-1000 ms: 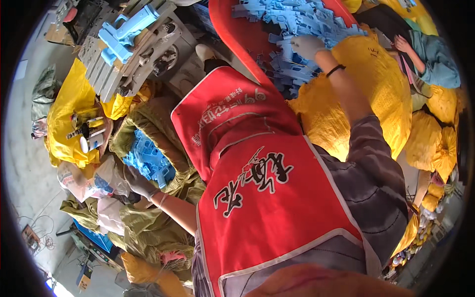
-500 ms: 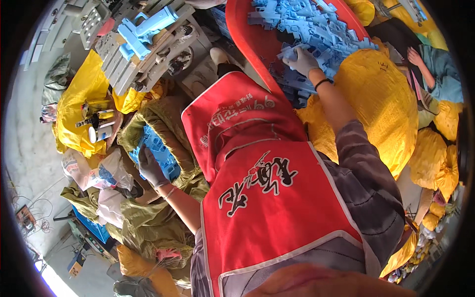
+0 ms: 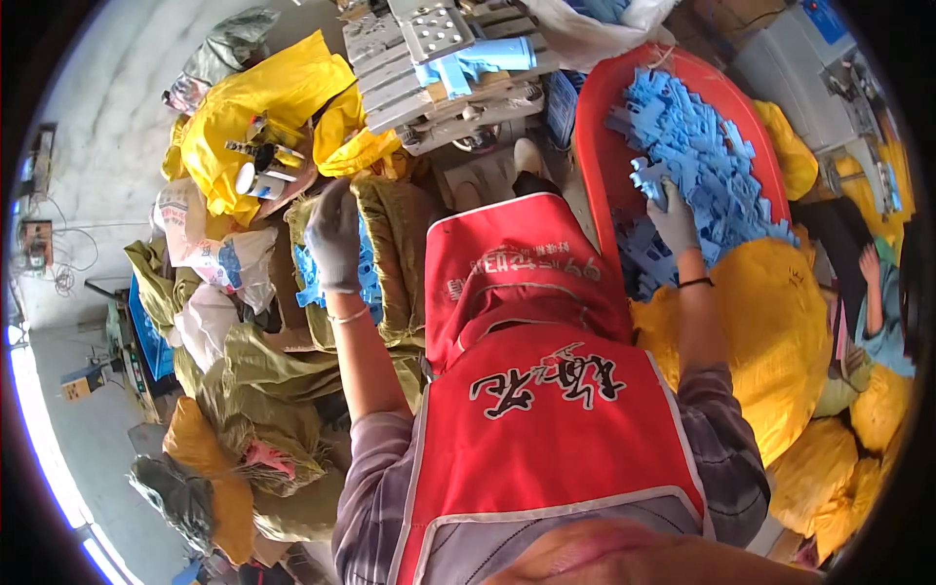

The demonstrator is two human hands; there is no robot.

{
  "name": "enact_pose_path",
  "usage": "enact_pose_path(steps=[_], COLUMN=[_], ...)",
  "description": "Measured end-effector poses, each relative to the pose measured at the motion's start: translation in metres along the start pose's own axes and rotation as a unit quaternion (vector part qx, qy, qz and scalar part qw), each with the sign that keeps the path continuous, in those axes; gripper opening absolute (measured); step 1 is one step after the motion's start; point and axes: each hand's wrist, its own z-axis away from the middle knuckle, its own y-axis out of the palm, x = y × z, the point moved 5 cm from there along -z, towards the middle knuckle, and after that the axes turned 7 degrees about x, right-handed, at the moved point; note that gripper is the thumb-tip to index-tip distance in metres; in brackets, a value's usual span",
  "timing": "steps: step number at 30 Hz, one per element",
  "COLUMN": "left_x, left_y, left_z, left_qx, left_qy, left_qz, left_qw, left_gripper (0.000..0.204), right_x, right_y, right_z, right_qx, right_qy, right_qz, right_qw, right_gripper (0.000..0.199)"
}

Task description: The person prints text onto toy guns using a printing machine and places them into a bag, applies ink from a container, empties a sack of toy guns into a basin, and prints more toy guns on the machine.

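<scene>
My right hand (image 3: 675, 222), in a grey glove, is closed around a light-blue plastic toy-gun piece (image 3: 647, 177) over a red tub (image 3: 588, 146). A heap of similar blue pieces (image 3: 692, 132) fills much of the tub. On the left, my other gloved hand, the left hand (image 3: 334, 239), is raised over an olive woven sack (image 3: 390, 258). Blue plastic pieces (image 3: 369, 268) lie in the sack's mouth, partly hidden by that hand. Its fingers point away and are mostly hidden behind its back, so whether they hold anything does not show.
Ahead stands a slatted machine table (image 3: 375, 73) carrying a blue toy pistol (image 3: 492, 57), partly covered by a perforated metal plate (image 3: 431, 29). A full yellow sack (image 3: 760, 322) leans near my right arm. Farther right, another person's hand (image 3: 869, 263) shows. A white cup (image 3: 255, 182) sits left.
The view has turned, shifting the scene rightward and down. My left hand has risen from the pieces in the sack. My right hand remains over the tub with a blue piece.
</scene>
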Motion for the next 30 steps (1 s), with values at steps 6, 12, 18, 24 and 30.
enact_pose_path(steps=[6, 12, 18, 24, 30], left_x=[-0.075, -0.096, -0.091, -0.007, 0.048], left_y=[0.008, 0.053, 0.037, -0.008, -0.045], left_z=[-0.069, -0.13, -0.129, -0.059, 0.025], left_qx=[-0.017, 0.127, 0.068, -0.07, -0.096], left_qy=[0.176, 0.208, 0.231, 0.045, -0.117], left_qz=[-0.015, -0.005, 0.009, 0.069, 0.086], left_qw=[0.984, 0.97, 0.971, 0.994, 0.985], left_gripper=[0.027, 0.042, 0.036, 0.029, 0.03], right_x=[0.076, 0.14, 0.216, 0.317, 0.337], right_y=[-0.052, -0.091, -0.123, -0.096, -0.073], right_z=[-0.004, -0.014, -0.055, -0.103, -0.123], right_qx=[-0.002, -0.017, -0.032, 0.049, 0.075], right_qy=[-0.006, -0.089, -0.21, -0.437, -0.497], right_qz=[-0.454, -0.499, -0.407, -0.114, 0.036], right_qw=[0.891, 0.862, 0.888, 0.891, 0.864], right_gripper=[0.046, 0.043, 0.045, 0.048, 0.05])
